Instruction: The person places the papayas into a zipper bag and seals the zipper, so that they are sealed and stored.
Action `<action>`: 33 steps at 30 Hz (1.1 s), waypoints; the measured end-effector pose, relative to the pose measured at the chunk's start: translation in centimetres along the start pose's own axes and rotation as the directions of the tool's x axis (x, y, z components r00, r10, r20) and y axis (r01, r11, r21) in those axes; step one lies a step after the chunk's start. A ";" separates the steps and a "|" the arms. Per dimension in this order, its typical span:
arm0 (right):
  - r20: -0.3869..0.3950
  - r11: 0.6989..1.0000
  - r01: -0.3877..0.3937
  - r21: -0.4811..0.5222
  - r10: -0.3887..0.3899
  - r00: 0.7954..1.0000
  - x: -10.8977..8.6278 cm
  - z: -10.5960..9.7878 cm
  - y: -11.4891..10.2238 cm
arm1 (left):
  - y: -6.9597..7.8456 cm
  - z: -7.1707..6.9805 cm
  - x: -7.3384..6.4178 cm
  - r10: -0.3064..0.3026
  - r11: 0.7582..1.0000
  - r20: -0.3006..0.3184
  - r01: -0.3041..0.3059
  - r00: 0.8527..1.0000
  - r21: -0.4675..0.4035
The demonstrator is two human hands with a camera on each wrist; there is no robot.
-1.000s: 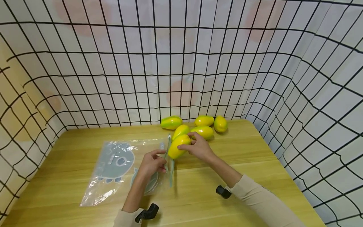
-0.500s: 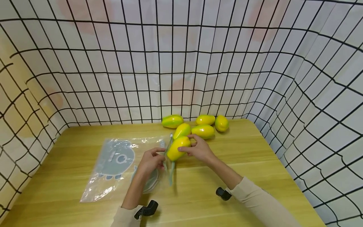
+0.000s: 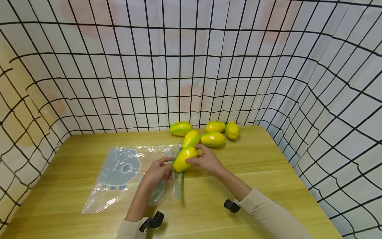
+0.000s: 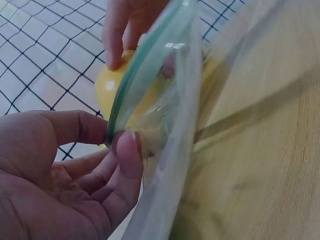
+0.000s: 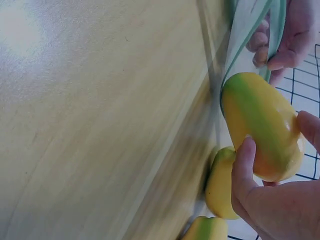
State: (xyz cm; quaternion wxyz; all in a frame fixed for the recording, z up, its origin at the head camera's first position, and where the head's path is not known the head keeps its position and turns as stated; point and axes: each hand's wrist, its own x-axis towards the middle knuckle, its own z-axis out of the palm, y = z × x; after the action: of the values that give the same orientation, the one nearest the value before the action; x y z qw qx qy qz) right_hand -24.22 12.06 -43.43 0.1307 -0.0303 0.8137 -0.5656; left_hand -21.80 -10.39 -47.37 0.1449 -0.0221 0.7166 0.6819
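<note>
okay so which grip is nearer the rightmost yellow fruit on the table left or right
Right. The right grip, holding another fruit, is in front and to the left of the rightmost fruit; the left grip is farther left, pinching the bag.

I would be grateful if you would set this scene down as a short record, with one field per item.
Left hand: pinches the mouth of a clear plastic bag
Right hand: holds a glossy yellow-green oval fruit at the bag's open mouth
Bag: grey-blue print, mostly flat on the wood-grained table
Others: five more yellow-green oval fruits, behind the held one
Background: black grid
</note>
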 end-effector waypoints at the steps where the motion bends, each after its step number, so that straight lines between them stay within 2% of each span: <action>1: 0.002 1.000 0.002 0.004 -0.002 1.000 0.0 0.0 0.1 | 0.0 0.0 0.0 -0.002 1.000 0.015 0.002 1.000 -0.003; 4: 0.012 1.000 -0.003 0.017 0.003 1.000 0.1 0.1 0.3 | -0.2 -0.1 0.1 0.000 1.000 0.042 0.001 0.999 -0.007; 9: 0.026 1.000 -0.020 0.016 0.020 0.999 0.1 0.1 0.6 | -0.2 -0.2 0.0 0.012 1.000 0.052 -0.011 0.999 -0.009; 13: 0.013 0.996 -0.023 -0.086 0.024 1.000 0.1 -0.2 0.5 | 0.1 -0.4 0.0 0.028 1.000 0.053 -0.027 0.998 -0.009; 18: 0.001 0.973 0.000 -0.229 0.000 1.000 0.0 -0.3 0.1 | 0.1 -0.7 0.1 0.043 0.998 0.064 -0.039 0.997 -0.051; 23: 0.018 0.956 0.036 -0.291 -0.032 0.999 -0.2 -0.2 -0.1 | 0.1 -0.9 0.1 0.053 0.995 0.081 -0.046 0.995 -0.083; 30: 0.043 0.907 0.084 -0.412 -0.073 0.996 0.1 0.0 0.5 | 0.2 -1.2 -0.1 0.063 0.995 0.095 -0.054 0.994 -0.087; 33: 0.058 0.911 0.085 -0.403 -0.067 0.996 0.3 0.3 0.7 | 0.2 -1.2 -0.1 0.064 0.994 0.099 -0.055 0.993 -0.093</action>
State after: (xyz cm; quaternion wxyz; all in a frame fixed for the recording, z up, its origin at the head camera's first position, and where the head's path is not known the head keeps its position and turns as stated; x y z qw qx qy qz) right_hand -24.33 11.98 -44.21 0.1170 -0.1004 0.9084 -0.3887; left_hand -21.97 -11.57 -47.08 0.1595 0.0274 0.6771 0.7179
